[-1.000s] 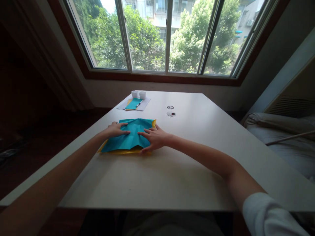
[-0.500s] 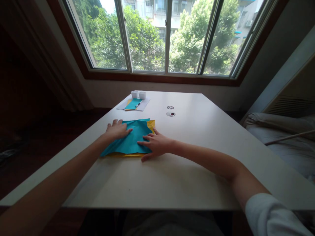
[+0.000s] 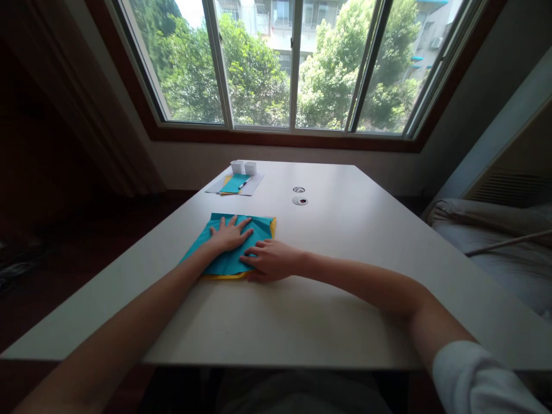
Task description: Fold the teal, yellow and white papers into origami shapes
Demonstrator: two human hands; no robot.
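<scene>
A teal sheet of paper [image 3: 200, 246] lies on a yellow sheet [image 3: 272, 225] on the white table [image 3: 328, 299]. My left hand [image 3: 230, 234] rests flat on the middle of the teal paper with fingers spread. My right hand [image 3: 269, 260] presses on the paper's near right corner, fingers pointing left. Neither hand grips anything; both lie on top of the paper.
At the table's far side sit two small white cups [image 3: 243, 167] behind a white sheet holding a teal card and a pen [image 3: 244, 183]. Two round cable grommets [image 3: 299, 200] are set in the tabletop. A window spans the back wall. A grey cushion [image 3: 495, 230] lies at the right.
My left hand slid from the paper's left edge onto its middle and flattened it. My right hand moved a little toward me along the right corner. The raised crease is now pressed down.
</scene>
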